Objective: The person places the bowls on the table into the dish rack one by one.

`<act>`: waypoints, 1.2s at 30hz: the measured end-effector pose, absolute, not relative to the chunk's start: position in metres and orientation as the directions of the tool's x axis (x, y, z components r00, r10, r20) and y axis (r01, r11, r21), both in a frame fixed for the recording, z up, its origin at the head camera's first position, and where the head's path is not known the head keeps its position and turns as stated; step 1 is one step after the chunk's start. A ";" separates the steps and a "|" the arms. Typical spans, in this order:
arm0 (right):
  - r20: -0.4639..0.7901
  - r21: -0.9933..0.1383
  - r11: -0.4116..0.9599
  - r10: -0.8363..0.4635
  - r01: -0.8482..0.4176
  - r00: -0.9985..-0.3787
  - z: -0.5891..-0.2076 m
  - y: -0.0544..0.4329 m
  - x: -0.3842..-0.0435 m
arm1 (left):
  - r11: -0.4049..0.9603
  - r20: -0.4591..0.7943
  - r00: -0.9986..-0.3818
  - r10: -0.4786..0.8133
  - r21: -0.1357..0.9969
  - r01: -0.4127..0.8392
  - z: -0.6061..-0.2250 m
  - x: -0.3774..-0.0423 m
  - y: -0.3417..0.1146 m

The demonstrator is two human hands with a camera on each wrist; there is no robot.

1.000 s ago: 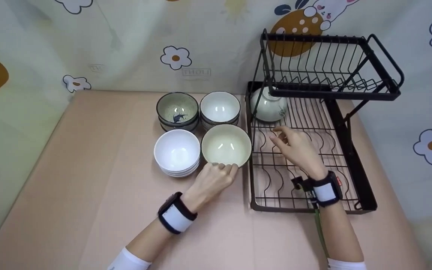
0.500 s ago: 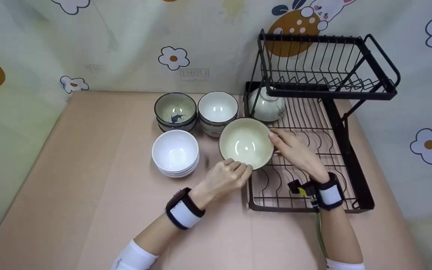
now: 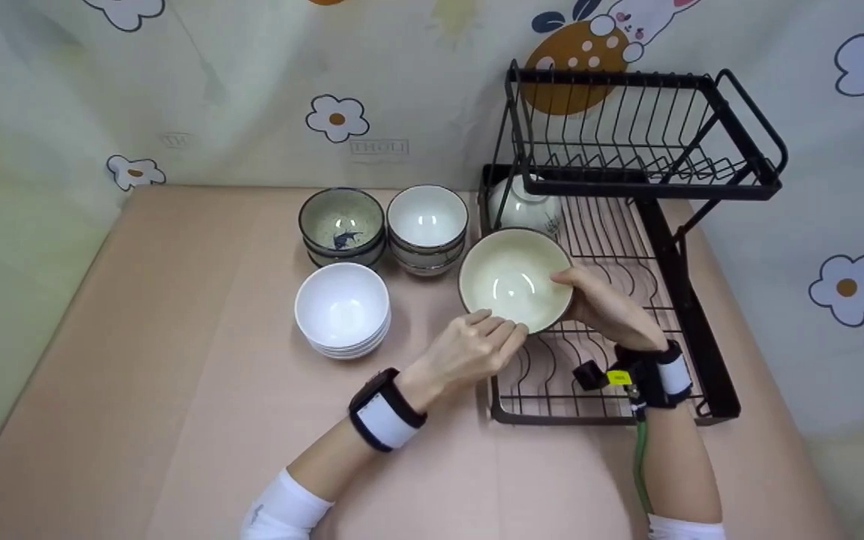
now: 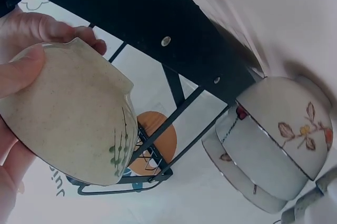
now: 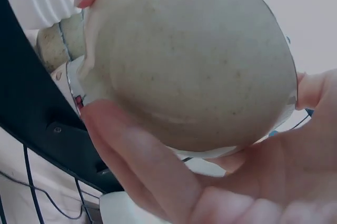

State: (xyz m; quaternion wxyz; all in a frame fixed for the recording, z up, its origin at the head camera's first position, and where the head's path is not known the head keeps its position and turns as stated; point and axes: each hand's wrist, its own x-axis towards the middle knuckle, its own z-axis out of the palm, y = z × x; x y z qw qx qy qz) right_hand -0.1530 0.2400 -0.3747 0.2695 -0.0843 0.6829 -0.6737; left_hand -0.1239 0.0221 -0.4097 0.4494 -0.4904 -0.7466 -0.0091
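While left hand [image 3: 469, 349] and right hand [image 3: 616, 311] grip a cream bowl [image 3: 511, 277], the rack [image 3: 704, 352] holds another bowl [image 3: 535, 215] (upturned).

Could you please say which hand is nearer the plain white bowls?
Left. The left hand is right of the plain white bowls; the right hand is farther, on the right side of the cream bowl.
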 end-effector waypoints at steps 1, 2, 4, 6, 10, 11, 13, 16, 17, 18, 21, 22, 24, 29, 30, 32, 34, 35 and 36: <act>-0.257 -0.965 0.070 -0.468 0.254 -0.846 -0.374 0.240 -0.153 | 0.524 0.678 -0.126 0.724 -0.423 0.739 -0.409 -0.124 0.023; -0.262 -0.963 0.071 -0.449 0.259 -0.854 -0.374 0.240 -0.152 | 0.531 0.676 -0.139 0.724 -0.417 0.737 -0.409 -0.123 0.024; -0.271 -0.962 0.085 -0.409 0.260 -0.871 -0.373 0.241 -0.152 | 0.549 0.675 -0.168 0.718 -0.401 0.733 -0.409 -0.123 0.026; -0.278 -0.961 0.110 -0.374 0.255 -0.885 -0.372 0.242 -0.151 | 0.571 0.679 -0.198 0.707 -0.382 0.726 -0.410 -0.123 0.027; -0.261 -0.963 0.158 -0.332 0.219 -0.906 -0.371 0.243 -0.152 | 0.622 0.693 -0.267 0.669 -0.326 0.712 -0.410 -0.120 0.030; -0.255 -0.963 0.168 -0.322 0.210 -0.912 -0.370 0.243 -0.152 | 0.637 0.699 -0.286 0.656 -0.308 0.707 -0.410 -0.119 0.030; -0.240 -0.965 0.175 -0.304 0.193 -0.922 -0.369 0.245 -0.153 | 0.672 0.714 -0.333 0.616 -0.255 0.695 -0.409 -0.118 0.030; -0.226 -0.965 0.192 -0.254 0.179 -0.940 -0.367 0.249 -0.154 | 0.714 0.718 -0.441 0.539 -0.112 0.691 -0.411 -0.115 0.030; -0.221 -0.964 0.197 -0.236 0.176 -0.946 -0.366 0.250 -0.154 | 0.726 0.706 -0.488 0.513 -0.054 0.686 -0.412 -0.115 0.031; -0.212 -0.965 0.202 -0.220 0.168 -0.952 -0.366 0.252 -0.154 | 0.739 0.684 -0.541 0.489 0.005 0.674 -0.414 -0.114 0.032; -0.191 -0.963 0.224 -0.179 0.149 -0.965 -0.364 0.258 -0.154 | 0.810 0.562 -0.701 0.439 0.090 0.579 -0.421 -0.113 0.034; -0.186 -0.962 0.232 -0.168 0.144 -0.968 -0.363 0.260 -0.155 | 0.840 0.509 -0.748 0.426 0.084 0.536 -0.423 -0.114 0.034; -0.180 -0.962 0.235 -0.157 0.140 -0.971 -0.362 0.263 -0.155 | 0.887 0.401 -0.820 0.409 0.037 0.460 -0.427 -0.115 0.035; -0.174 -0.961 0.238 -0.124 0.141 -0.977 -0.362 0.272 -0.157 | 0.912 0.183 -0.895 0.407 -0.018 0.411 -0.433 -0.119 0.035; -0.172 -0.960 0.241 -0.115 0.141 -0.978 -0.362 0.274 -0.157 | 0.908 0.164 -0.895 0.414 -0.011 0.419 -0.433 -0.120 0.034; -0.168 -0.961 0.239 -0.099 0.140 -0.981 -0.362 0.276 -0.157 | 0.896 0.153 -0.887 0.437 0.011 0.443 -0.435 -0.121 0.034; -0.165 -0.960 0.241 -0.087 0.140 -0.982 -0.363 0.279 -0.158 | 0.879 0.162 -0.872 0.462 0.045 0.474 -0.436 -0.122 0.033; -0.164 -0.960 0.241 -0.081 0.140 -0.983 -0.363 0.280 -0.158 | 0.870 0.169 -0.864 0.474 0.060 0.489 -0.437 -0.122 0.033; -0.164 -0.961 0.239 -0.074 0.142 -0.984 -0.364 0.281 -0.159 | 0.860 0.178 -0.856 0.485 0.076 0.504 -0.437 -0.123 0.033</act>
